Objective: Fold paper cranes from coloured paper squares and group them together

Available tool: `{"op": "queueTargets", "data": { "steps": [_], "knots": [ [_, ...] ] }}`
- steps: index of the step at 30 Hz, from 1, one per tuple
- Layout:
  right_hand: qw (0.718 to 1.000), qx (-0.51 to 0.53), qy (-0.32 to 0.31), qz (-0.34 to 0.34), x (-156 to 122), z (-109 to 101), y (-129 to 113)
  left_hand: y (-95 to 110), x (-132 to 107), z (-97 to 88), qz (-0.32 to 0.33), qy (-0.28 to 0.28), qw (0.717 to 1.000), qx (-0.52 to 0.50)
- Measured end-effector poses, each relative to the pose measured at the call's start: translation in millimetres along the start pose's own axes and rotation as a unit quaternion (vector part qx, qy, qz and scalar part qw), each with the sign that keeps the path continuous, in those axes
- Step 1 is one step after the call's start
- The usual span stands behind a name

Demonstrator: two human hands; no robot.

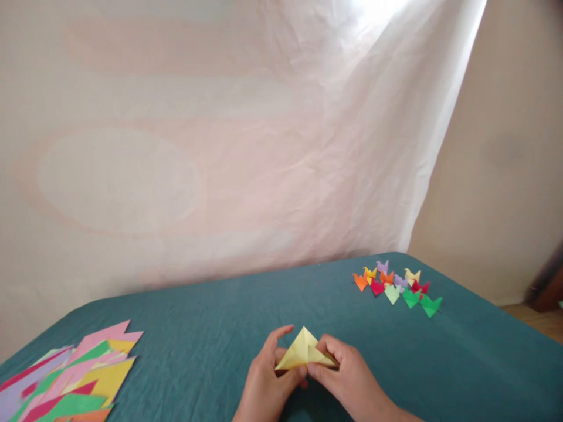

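A pale yellow sheet of origami paper (pixel 302 349), folded into a triangle with its point facing away from me, is held between both hands near the table's front. My left hand (pixel 271 375) pinches its lower left edge with the thumb, while the index finger is raised off the paper. On the other side, my right hand (pixel 345 369) grips the right corner and bottom edge between thumb and bent fingers. The two thumbs nearly meet at the middle of the bottom edge. Creases and a small flap show on the paper's right half.
Loose coloured paper sheets (pixel 83 375) lie in a pile at the left front. Several small folded paper birds (pixel 392 293) stand grouped at the back right of the green-covered table (pixel 211 316). A pale hanging cloth (pixel 264 176) rises behind the far edge.
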State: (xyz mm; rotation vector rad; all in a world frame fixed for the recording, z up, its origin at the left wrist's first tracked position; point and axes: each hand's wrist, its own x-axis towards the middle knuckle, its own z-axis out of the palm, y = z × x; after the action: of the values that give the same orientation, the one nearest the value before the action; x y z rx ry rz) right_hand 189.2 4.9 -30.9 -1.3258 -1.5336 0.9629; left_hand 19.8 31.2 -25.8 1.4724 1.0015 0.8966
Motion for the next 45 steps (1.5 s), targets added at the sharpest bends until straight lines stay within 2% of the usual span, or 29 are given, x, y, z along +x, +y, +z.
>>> {"op": "queueTargets", "data": {
  "steps": [3, 10, 19, 22, 24, 28, 31, 35, 38, 41, 43, 45],
  "knots": [
    [1.0, -0.003, 0.014, -0.02, -1.2, 1.6, 0.4, 0.6, 0.9, -1.1, -0.022, -0.026, 0.999, 0.008],
    [0.998, 0.048, 0.037, -0.01, 3.2, -0.1, 11.9, -2.1, 2.7, -4.7, -0.042, -0.013, 0.999, -0.03],
    [0.995, 0.097, 0.036, 0.005, 12.7, -9.5, 28.0, -4.9, 13.8, -24.9, -0.05, 0.023, 0.996, -0.073],
    [0.994, 0.086, 0.059, 0.018, 13.8, -13.4, 29.1, -5.9, 14.9, -28.2, -0.032, 0.027, 0.998, -0.044],
    [0.994, 0.081, 0.067, 0.015, 13.2, -16.1, 26.4, -4.0, 13.3, -28.5, -0.011, 0.011, 1.0, 0.001],
    [0.996, 0.081, 0.035, -0.004, 8.2, -16.9, 16.6, 5.3, 6.9, -26.5, 0.036, -0.038, 0.995, 0.086],
    [0.997, 0.071, 0.002, -0.016, 5.1, -13.9, 12.4, 9.2, 3.8, -24.6, 0.056, -0.056, 0.991, 0.107],
    [0.999, 0.022, -0.01, -0.031, 6.4, -11.1, 13.1, 3.9, 4.9, -21.6, 0.036, -0.054, 0.997, 0.041],
    [0.997, -0.053, 0.033, -0.041, 6.7, -10.5, 10.7, -1.4, 7.2, -17.1, -0.01, -0.036, 0.996, -0.077],
    [0.988, -0.107, 0.078, -0.083, 3.3, -9.6, 4.2, -5.6, 8.2, -11.4, -0.08, -0.012, 0.983, -0.162],
    [0.985, -0.115, 0.083, -0.1, 0.8, -8.3, 0.9, -10.0, 8.2, -8.5, -0.108, 0.009, 0.977, -0.184],
    [0.989, -0.097, 0.075, -0.083, -0.3, -6.6, 1.0, -15.7, 8.5, -7.2, -0.122, 0.018, 0.972, -0.199]
  ]
}}
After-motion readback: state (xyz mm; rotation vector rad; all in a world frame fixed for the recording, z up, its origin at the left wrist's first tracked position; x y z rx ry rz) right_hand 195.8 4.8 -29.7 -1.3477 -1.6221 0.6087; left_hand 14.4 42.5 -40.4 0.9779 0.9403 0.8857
